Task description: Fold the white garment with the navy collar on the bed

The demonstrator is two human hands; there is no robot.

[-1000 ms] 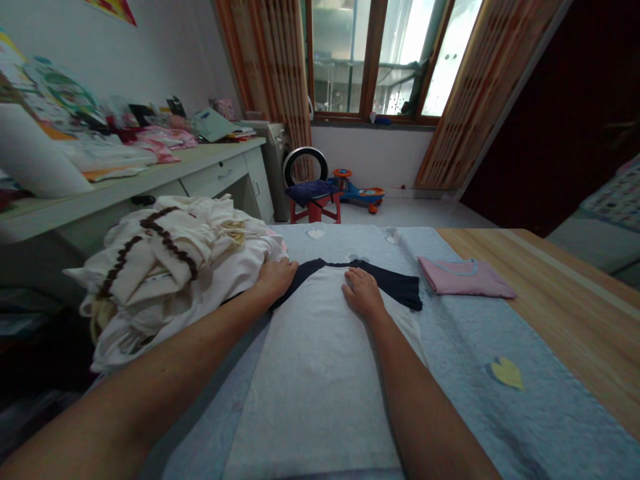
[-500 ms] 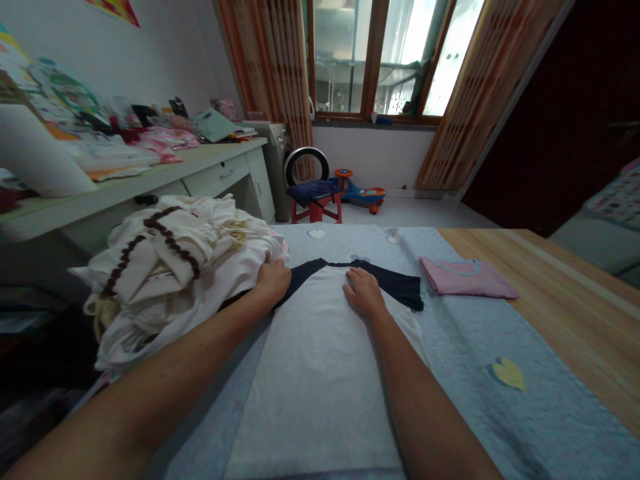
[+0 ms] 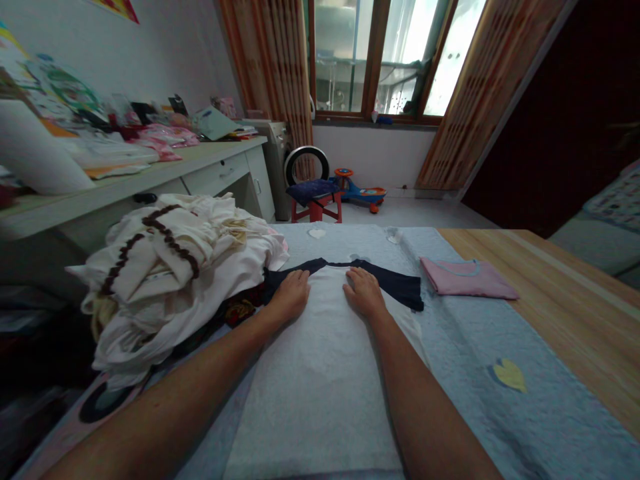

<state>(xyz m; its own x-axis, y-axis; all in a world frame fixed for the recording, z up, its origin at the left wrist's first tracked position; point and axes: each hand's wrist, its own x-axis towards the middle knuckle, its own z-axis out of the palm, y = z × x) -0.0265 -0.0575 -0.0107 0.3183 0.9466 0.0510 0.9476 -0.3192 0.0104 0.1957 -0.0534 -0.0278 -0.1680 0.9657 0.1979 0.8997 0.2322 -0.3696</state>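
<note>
Now, left hand [image 3: 291, 295], right hand [image 3: 367, 293], fingers [image 3: 356, 273] extended, grasping nothing, on shirt [image 3: 320, 380]; drawer [image 3: 215, 179] closed

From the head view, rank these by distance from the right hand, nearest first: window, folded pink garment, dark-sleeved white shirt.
1. Dark-sleeved white shirt: directly under the right hand.
2. Folded pink garment: off to that hand's right.
3. Window: ahead, across the room.

Bright window [image 3: 341, 60], orange curtains [image 3: 273, 67], cluttered desk [image 3: 213, 175]
</note>
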